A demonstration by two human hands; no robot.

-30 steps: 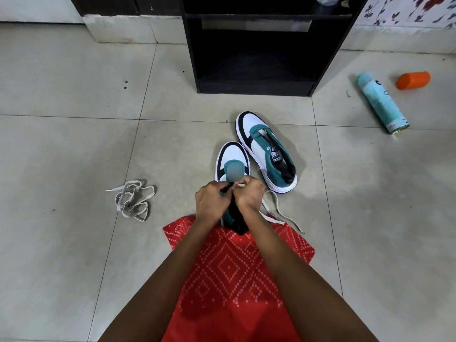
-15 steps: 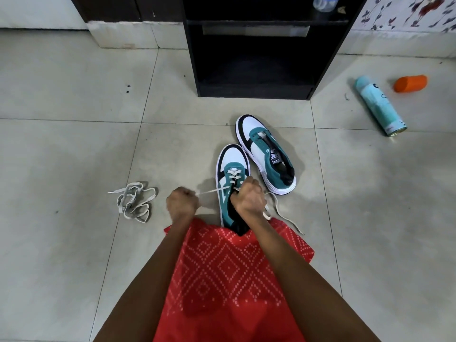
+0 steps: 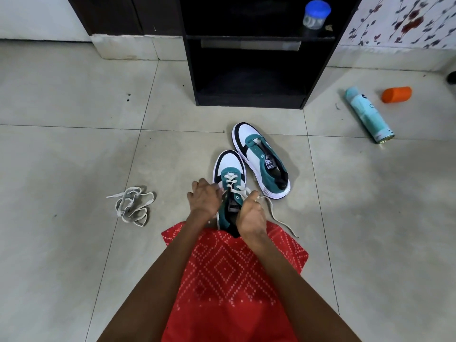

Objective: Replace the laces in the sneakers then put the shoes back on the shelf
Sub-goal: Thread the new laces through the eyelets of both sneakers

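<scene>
Your right hand [image 3: 251,215] is closed on the white lace [image 3: 230,180]: its fingers curl inward and the lace runs across them at the right edge of the near sneaker [image 3: 229,164]. From that grip the free end trails to the right and toward you along the tiled floor [image 3: 74,144]. Your left hand [image 3: 203,201] sits against the left side of the same sneaker with its fingers curled toward the eyelets. The view is slightly blurred there, so it cannot be told whether this hand pinches the lace or only steadies the shoe. The near sneaker stands upright between both hands, toe pointing away from you. The lace crosses its far eyelets, and its heel is against the red patterned garment [image 3: 234,280] covering your lap. The far sneaker [image 3: 261,161] stands just beside it, to the right and farther off, with its tongue and eyelets exposed and its toe angled far-left. A loose lace [image 3: 133,206] lies in a tangled heap on the floor well to the left. The black shelf unit [image 3: 249,101] stands beyond both sneakers, and a jar [image 3: 317,16] with a blue lid sits on its upper board. At far right a pale spray can [image 3: 367,114] lies on its side, with an orange cap [image 3: 396,94] near it.
</scene>
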